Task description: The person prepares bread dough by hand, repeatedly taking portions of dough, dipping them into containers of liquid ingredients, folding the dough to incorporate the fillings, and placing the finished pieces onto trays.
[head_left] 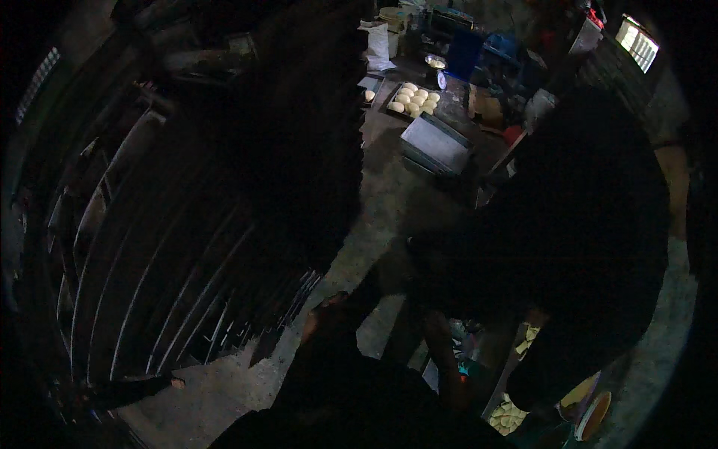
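Note:
The picture is very dark around both hands. My left hand (326,311) is low in the middle, at the end of my dark forearm; its fingers look bent, but shadow hides whether they hold anything. To its right, my right hand (435,328) hangs at the edge of a large black shape, with its fingers lost in shade. Close to the left hand stands a dark rack (176,299) with many thin, pale, curved edges. Just right of the right forearm lies a cluttered spot (464,359) with small coloured bits I cannot make out.
Ahead, a dark tray (391,106) carries several pale dough balls (413,99), near a grey metal box (436,142) and a dial scale (439,78). A white sack (379,46) stands behind. Pale dough-like pieces (507,417) and a round orange-rimmed container (594,416) are lower right.

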Demonstrator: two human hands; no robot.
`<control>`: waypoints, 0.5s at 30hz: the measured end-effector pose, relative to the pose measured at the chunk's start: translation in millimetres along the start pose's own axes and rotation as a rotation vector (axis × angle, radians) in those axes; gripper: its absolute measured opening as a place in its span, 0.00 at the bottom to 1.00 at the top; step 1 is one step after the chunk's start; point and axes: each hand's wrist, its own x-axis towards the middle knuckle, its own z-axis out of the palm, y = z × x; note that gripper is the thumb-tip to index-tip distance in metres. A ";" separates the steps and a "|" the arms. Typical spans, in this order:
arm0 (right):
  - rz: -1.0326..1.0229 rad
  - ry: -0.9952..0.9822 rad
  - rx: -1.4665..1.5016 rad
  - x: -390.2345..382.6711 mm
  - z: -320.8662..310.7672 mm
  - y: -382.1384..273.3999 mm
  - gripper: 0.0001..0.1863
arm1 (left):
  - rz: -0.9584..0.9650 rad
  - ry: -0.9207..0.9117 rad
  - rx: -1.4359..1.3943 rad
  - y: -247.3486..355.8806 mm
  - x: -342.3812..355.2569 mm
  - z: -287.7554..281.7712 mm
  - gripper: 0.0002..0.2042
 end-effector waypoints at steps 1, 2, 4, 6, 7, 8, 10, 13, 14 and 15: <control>-0.027 -0.057 -0.359 26.4 35.3 -31.7 0.16 | 0.040 0.025 0.038 5.2 9.8 -10.8 0.16; -0.053 -0.118 -0.717 52.7 68.7 -66.1 0.15 | 0.102 0.027 0.136 11.5 20.7 -23.1 0.16; -0.112 -0.095 -0.690 105.9 109.5 -96.9 0.15 | 0.245 0.005 0.339 37.3 47.7 -31.0 0.15; -0.175 -0.081 -0.664 153.2 138.4 -119.5 0.15 | 0.244 -0.025 0.398 81.7 60.5 -15.2 0.15; -0.200 -0.086 -0.653 174.8 150.2 -127.1 0.15 | 0.238 -0.027 0.425 101.0 67.5 -9.0 0.15; -0.227 -0.086 -0.650 196.5 158.2 -138.2 0.15 | 0.295 -0.021 0.633 113.2 88.0 -5.9 0.16; -0.138 -0.076 -0.175 237.9 160.4 -156.9 0.13 | 0.419 -0.104 0.665 144.8 116.9 21.1 0.17; -0.139 -0.021 -0.206 270.9 171.4 -208.3 0.13 | 0.791 -0.202 0.812 168.1 192.2 58.6 0.22; -0.178 0.005 -0.342 283.0 175.0 -230.7 0.12 | 0.897 -0.141 1.026 177.2 224.3 84.7 0.24; -0.192 0.010 -0.324 297.9 172.7 -239.1 0.12 | 0.999 -0.082 1.240 185.3 258.1 108.8 0.27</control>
